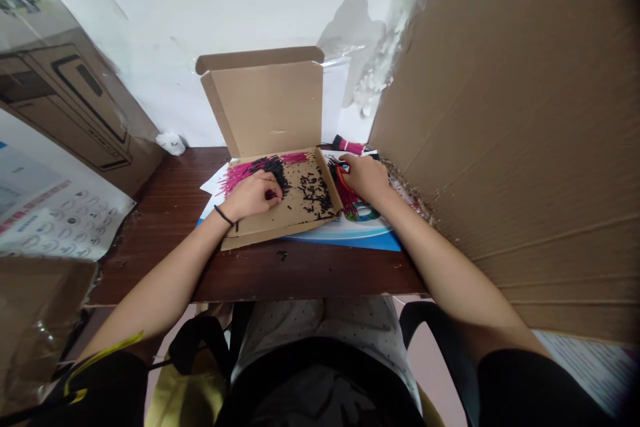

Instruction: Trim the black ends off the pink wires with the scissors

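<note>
open box: 1 | wristband: 1 | red-handled tool: 1 | pink wires: uncountable

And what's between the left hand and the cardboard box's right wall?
In the head view, lots of tiny black pieces lie scattered on the box's floor there, with a mostly bare patch nearer the left hand.

1 cam, head-worn: wide view fwd & down onto desk, fairly close.

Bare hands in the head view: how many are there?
2. The left hand is over the open box; the right hand is just outside the box's right wall, on a red-handled tool. No others show.
</note>
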Demonstrator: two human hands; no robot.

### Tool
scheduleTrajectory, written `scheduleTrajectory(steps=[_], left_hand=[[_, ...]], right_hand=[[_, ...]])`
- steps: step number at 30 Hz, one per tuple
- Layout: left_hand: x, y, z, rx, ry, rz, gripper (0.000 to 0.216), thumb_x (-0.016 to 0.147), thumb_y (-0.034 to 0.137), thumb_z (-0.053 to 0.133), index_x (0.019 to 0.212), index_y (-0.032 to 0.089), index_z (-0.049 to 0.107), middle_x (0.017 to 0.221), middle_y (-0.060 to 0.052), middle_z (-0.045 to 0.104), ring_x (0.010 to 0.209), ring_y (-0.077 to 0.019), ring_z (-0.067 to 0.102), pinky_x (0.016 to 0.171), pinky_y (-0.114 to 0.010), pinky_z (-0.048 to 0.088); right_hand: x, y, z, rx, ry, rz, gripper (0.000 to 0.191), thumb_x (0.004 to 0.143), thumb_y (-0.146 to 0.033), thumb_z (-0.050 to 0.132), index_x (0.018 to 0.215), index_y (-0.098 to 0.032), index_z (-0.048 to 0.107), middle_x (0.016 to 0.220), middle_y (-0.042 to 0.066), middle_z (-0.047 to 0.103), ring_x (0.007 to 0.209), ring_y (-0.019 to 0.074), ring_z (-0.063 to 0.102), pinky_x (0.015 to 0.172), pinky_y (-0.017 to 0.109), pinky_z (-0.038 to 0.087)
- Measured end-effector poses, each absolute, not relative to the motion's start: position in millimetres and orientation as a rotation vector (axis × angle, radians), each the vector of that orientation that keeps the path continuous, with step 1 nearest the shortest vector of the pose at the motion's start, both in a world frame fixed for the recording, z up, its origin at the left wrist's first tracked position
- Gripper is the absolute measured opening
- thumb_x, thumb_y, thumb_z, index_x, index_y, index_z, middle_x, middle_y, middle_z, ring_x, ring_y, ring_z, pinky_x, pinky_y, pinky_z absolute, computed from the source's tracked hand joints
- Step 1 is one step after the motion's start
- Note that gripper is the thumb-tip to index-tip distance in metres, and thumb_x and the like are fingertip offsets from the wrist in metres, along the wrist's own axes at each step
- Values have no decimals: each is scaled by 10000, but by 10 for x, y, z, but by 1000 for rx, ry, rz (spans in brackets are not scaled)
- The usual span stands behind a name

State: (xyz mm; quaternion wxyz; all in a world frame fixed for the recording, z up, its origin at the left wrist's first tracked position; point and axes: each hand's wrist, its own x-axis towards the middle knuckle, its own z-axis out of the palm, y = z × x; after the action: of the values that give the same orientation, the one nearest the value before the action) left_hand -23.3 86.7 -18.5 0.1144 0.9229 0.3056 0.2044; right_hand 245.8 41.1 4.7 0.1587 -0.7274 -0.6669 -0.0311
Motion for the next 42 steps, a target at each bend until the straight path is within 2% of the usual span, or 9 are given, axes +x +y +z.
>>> scheduleTrajectory(steps=[5, 10, 14, 16, 18, 21, 27, 31, 42], left_hand=[[-224, 853, -197, 2800, 938, 523, 134, 719, 178, 545, 689, 213, 672, 783, -64, 615, 817, -224, 536, 764, -361, 433], [-153, 751, -132, 2706, 899, 653, 94, 739, 138, 509, 685, 186, 570, 764, -69, 557, 795, -215, 499, 777, -385, 425], [-60, 649, -121, 2213, 766, 880, 97, 857, 266, 470, 781, 205, 466, 771, -38, 535, 706, -156, 502, 667, -321, 441], [2, 601, -179, 1856, 685, 922, 176, 896, 385, 440, 824, 227, 412, 671, 13, 497, 576, -122, 471, 548, -269, 408], [63, 558, -252, 1622, 652, 951, 233, 874, 453, 489, 838, 238, 406, 595, 54, 435, 483, -97, 401, 460, -229, 335], [125, 503, -322, 1432, 665, 939, 290, 801, 482, 596, 851, 232, 458, 615, 46, 469, 472, -84, 405, 404, -209, 279], [157, 464, -341, 1335, 736, 1000, 324, 733, 472, 691, 814, 199, 538, 606, 37, 525, 498, -70, 466, 447, -200, 359], [149, 481, -382, 1338, 734, 1046, 272, 758, 433, 688, 800, 189, 577, 622, 24, 562, 520, -66, 496, 475, -200, 383], [131, 520, -464, 1446, 735, 1086, 305, 777, 466, 662, 854, 183, 581, 662, 12, 602, 565, -83, 557, 540, -217, 446]], right_hand=[[2403, 390, 56, -2024, -1906, -108, 365, 844, -361, 484, 1123, -233, 682, 906, 138, 705, 766, 257, 622, 607, 324, 362], [2331, 336, 82, -1958, -1901, -145, 411, 859, -417, 477, 1206, -256, 628, 915, 126, 708, 759, 247, 615, 595, 316, 341], [2236, 284, 91, -1896, -1901, -145, 455, 833, -387, 520, 1253, -219, 575, 832, 116, 703, 704, 227, 595, 571, 305, 321], [2174, 248, 92, -1842, -1925, -86, 404, 816, -347, 533, 1187, -205, 607, 803, 99, 698, 680, 213, 585, 565, 301, 317], [2108, 206, 91, -1761, -1952, 0, 320, 808, -336, 537, 1072, -194, 650, 764, 78, 690, 656, 194, 573, 567, 295, 321], [2022, 145, 83, -1639, -1980, 125, 247, 803, -360, 547, 930, -186, 667, 703, 52, 669, 612, 161, 550, 568, 280, 324], [1948, 101, 29, -1590, -2057, 153, 249, 798, -414, 582, 872, -196, 676, 658, 31, 648, 576, 140, 528, 543, 262, 282], [1942, 97, -12, -1581, -2084, 86, 329, 797, -510, 572, 847, -212, 702, 630, 31, 645, 598, 157, 551, 544, 268, 266], [1925, 89, -84, -1545, -2119, -41, 375, 812, -549, 526, 875, -236, 724, 668, 39, 686, 636, 175, 602, 544, 269, 264]])
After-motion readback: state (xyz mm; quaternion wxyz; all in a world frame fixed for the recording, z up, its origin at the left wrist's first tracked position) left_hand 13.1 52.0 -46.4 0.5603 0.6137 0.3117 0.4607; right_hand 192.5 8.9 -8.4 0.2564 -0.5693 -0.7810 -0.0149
